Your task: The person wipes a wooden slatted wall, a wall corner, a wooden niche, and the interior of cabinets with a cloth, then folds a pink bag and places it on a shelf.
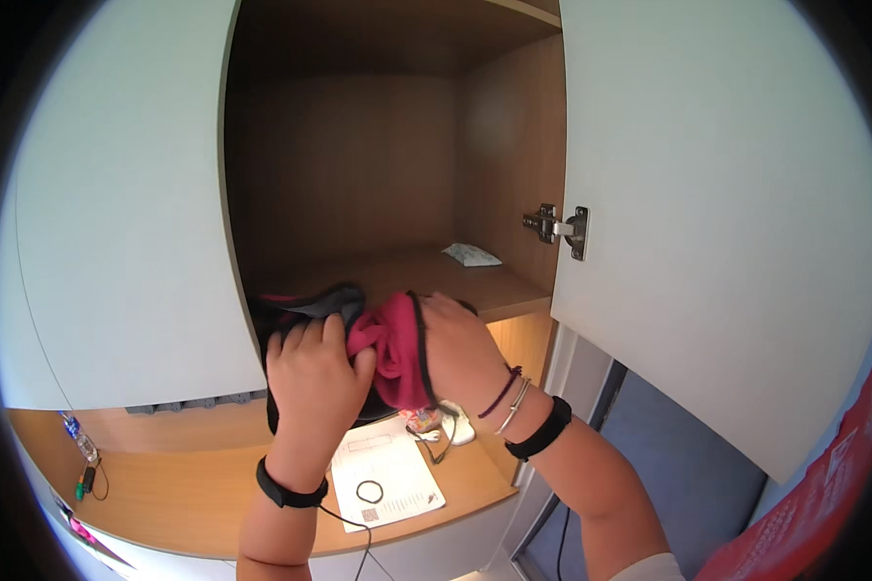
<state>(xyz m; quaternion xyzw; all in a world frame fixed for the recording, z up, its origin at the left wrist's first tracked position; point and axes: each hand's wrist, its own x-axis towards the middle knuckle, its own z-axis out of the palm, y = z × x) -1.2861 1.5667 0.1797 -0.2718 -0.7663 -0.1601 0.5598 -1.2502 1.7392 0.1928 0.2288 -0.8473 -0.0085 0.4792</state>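
Note:
A crumpled pink cloth [392, 345] with black edging and a grey-and-black part lies over the front edge of a brown wooden cupboard shelf [407, 272]. My left hand [316, 374] grips the dark part of this fabric, its thumb against the pink. On the cloth's other side, my right hand [454, 341] presses into it with the fingertips partly hidden, so I cannot tell how firmly it grips. Farther back on the shelf, a small pale patterned packet [472, 255] lies near the right wall.
An open white door [697, 181] on a metal hinge [563, 229] stands at right; another white door [123, 218] is at left. Below, a wooden desk [211, 501] holds a printed sheet [389, 479], a black ring, cables and a white device [459, 425]. A plastic bottle [80, 436] stands far left.

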